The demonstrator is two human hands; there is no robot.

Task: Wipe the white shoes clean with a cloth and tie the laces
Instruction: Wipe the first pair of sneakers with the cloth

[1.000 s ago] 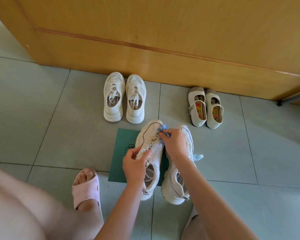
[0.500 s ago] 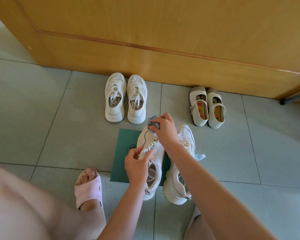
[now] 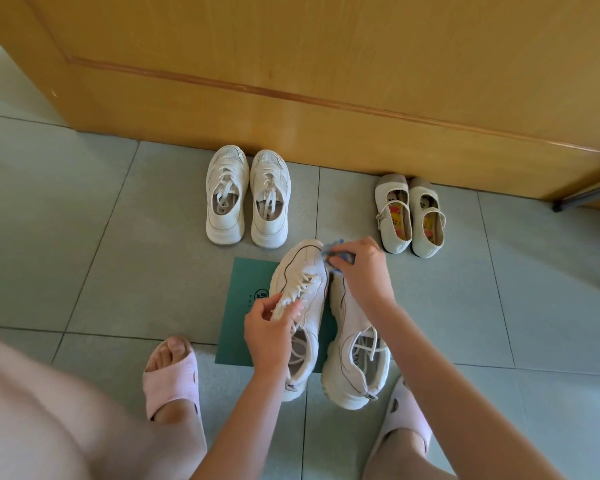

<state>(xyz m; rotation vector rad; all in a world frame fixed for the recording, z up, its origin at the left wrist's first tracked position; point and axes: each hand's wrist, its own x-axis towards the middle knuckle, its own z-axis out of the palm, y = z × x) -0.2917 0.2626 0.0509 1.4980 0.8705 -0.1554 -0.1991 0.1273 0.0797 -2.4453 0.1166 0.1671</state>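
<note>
Two white chunky sneakers stand side by side on a green mat [image 3: 243,299]. My left hand [image 3: 267,327] grips the left sneaker [image 3: 302,271] at its laces and tongue. My right hand [image 3: 361,268] pinches a small blue cloth [image 3: 336,252] against that sneaker's toe, at its right edge. The right sneaker [image 3: 354,358] lies under my right wrist, its toe hidden and its laces loose inside the opening.
A second pair of white sneakers [image 3: 246,195] and a pair of cream strap shoes [image 3: 409,213] stand against the wooden door [image 3: 326,81]. My feet in pink slippers [image 3: 172,372] rest on the grey tiles either side of the mat.
My right hand with the blue cloth went forward over the toe of the left sneaker, then shifted right to its edge. My left hand kept its grip on the laces.
</note>
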